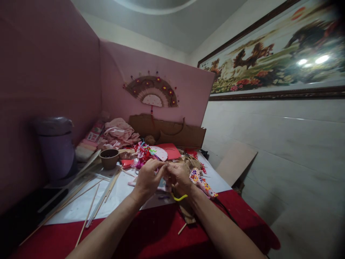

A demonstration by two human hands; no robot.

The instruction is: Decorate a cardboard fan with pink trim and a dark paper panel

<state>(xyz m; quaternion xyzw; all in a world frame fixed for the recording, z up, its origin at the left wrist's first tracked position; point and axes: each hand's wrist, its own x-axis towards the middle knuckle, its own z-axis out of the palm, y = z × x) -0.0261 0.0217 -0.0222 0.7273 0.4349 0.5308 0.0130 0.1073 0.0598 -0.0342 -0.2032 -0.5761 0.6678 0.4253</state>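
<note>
My left hand (pixel 147 178) and my right hand (pixel 179 178) meet above the middle of the table, fingertips pinched together on a small item that I cannot make out. A curl of yellow pipe cleaner (pixel 179 197) sticks out below my right wrist. Right beside my right hand lies a floral patterned fabric piece (pixel 202 182). Just beyond my fingers sits a heap of colourful ribbons and pipe cleaners (pixel 143 151). Both hands hover over a white sheet (pixel 113 199) spread on the red tablecloth (pixel 151 233).
Several thin bamboo sticks (pixel 90 205) lie to the left. A brown bowl (pixel 109 158), a purple lidded container (pixel 55 145), pink cloth (pixel 118 133), red paper (pixel 169 150) and cardboard (pixel 167 131) stand further back. A decorated fan (pixel 152 91) hangs on the pink panel. A tiled wall is at right.
</note>
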